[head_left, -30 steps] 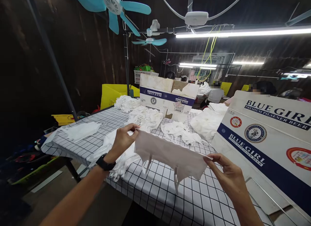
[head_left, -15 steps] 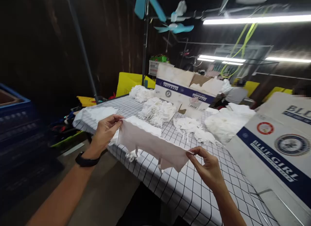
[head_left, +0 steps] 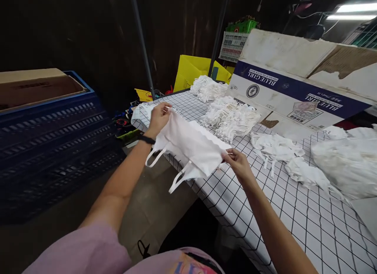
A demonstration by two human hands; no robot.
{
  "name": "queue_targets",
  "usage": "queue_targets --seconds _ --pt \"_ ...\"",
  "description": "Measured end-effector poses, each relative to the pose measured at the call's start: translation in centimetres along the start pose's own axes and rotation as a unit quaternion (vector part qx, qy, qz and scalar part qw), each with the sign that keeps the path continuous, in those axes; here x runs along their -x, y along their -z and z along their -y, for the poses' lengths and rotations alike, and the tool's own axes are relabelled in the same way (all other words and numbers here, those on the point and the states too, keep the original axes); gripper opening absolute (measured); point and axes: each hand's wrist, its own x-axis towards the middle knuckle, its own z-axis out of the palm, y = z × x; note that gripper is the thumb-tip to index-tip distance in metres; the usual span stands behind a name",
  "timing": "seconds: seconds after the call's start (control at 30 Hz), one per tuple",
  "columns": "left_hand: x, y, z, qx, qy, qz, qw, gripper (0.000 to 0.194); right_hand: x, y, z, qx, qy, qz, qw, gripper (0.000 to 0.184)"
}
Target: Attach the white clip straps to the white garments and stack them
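Observation:
A white camisole top with two thin shoulder straps is stretched between my hands, upside down, its straps dangling over the table's near edge. My left hand pinches one corner of its hem, and a dark band circles that wrist. At the other corner, my right hand grips the fabric between thumb and fingers. Beyond the top, a pile of white strapped garments lies on the checked tablecloth. More loose white garments lie to the right.
A large Blue Girl carton stands along the table's back. Blue crates are stacked at left, with an open cardboard box on top. A yellow bin and a metal pole are behind the table. A bulging plastic bag sits at right.
The view has turned left and down. The camisole has swung outward and up, so its straps now hang free toward me. Both hands still hold its corners.

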Motion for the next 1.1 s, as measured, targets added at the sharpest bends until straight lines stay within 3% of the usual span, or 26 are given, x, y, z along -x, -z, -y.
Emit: queue_targets --seconds 0.07,0.2,0.4,0.57,0.7,0.93,1.1 --pt "-2.3 -3.4 1.8 -0.057 0.038 0.064 0.996 0.027 -2.9 0.1 -1.9 0.0 -0.034 -0.046 0.998 0.063" --pt "-4.3 -9.1 4.4 -0.102 0.055 0.124 0.985 0.028 -5.8 1.1 -4.5 0.014 -0.057 -0.1 0.993 0.06" --pt "-5.6 -13.3 6.4 -0.152 0.056 0.185 0.969 0.036 -7.7 2.9 -5.8 0.084 -0.054 -0.168 0.981 0.045" --pt "-6.3 -15.0 7.5 -0.196 0.052 0.215 0.955 0.04 -8.5 3.5 -6.4 0.164 -0.047 -0.202 0.964 0.029" --pt "-6.3 -15.7 8.0 -0.233 0.047 0.226 0.945 0.041 -8.4 3.4 -6.5 0.207 -0.043 -0.201 0.956 0.026" --pt "-5.3 -15.8 8.5 -0.294 -0.01 0.26 0.92 0.039 -8.7 3.0 -7.2 0.246 -0.05 -0.21 0.945 0.022" --pt "-4.2 -15.2 7.6 -0.327 -0.053 0.268 0.905 0.041 -8.5 2.8 -7.5 0.262 -0.046 -0.208 0.941 0.023"
